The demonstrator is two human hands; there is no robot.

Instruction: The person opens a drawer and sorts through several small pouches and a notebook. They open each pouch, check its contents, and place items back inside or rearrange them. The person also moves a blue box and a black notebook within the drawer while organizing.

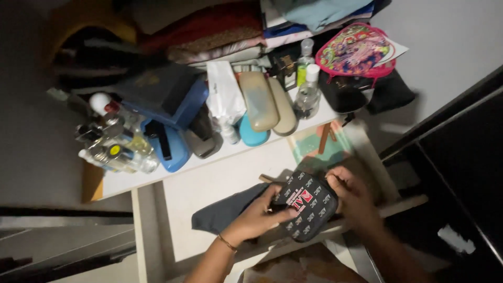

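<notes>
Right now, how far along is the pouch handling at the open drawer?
Done: the drawer is pulled open. In hand: left hand and right hand both grip the black patterned pouch above the drawer, beside a dark grey cloth. Left: pouch not set down; whether it is zipped cannot be told.

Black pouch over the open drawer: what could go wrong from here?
1. Both hands, left hand and right hand, grip the black pouch at the drawer's front edge; a slip could drop it outside the drawer.
2. The shelf above is crowded to its edge; the bottles and glasses cases might topple into the drawer if a hand bumps them.
3. Dim light makes small items hard to see.
</notes>
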